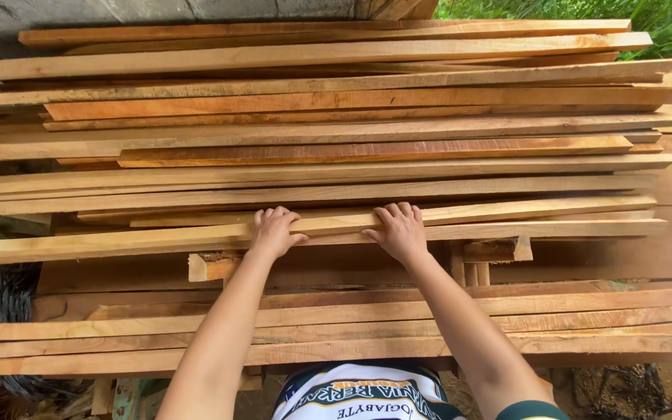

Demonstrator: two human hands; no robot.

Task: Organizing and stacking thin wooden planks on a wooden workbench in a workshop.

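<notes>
- Plank [118, 241], long and pale, lies at the near edge of the upper stack; both hands rest on its middle stretch.
- Left hand [274, 232]: palm down on the plank, fingers [267, 215] curled over its far edge, thumb pointing right along the wood. Closed loosely over the edge, not a full wrap.
- Right hand [400, 230]: same hold, fingers [398, 210] hooked over the far edge, thumb pointing left. The two hands sit near each other, apart, with bare plank between.
- Both forearms reach out from the bottom of the view, crossing the lower stack [585, 319].
- A thinner slat [554, 208] lies just behind the fingers, touching the held plank along its length.
- Upper stack [351, 128]: many long boards laid side to side, running left to right, pale yellow to reddish orange, ends uneven on the right.
- Short blocks [210, 266] and [498, 250] show under the plank's near edge, in the shadowed gap between the stacks.
- Lower stack: a few long boards, nearest the body.
- Dark netting [11, 299] hangs at the left; green plants [663, 19] at the top right.
- White printed shirt [363, 393] at the bottom centre.
</notes>
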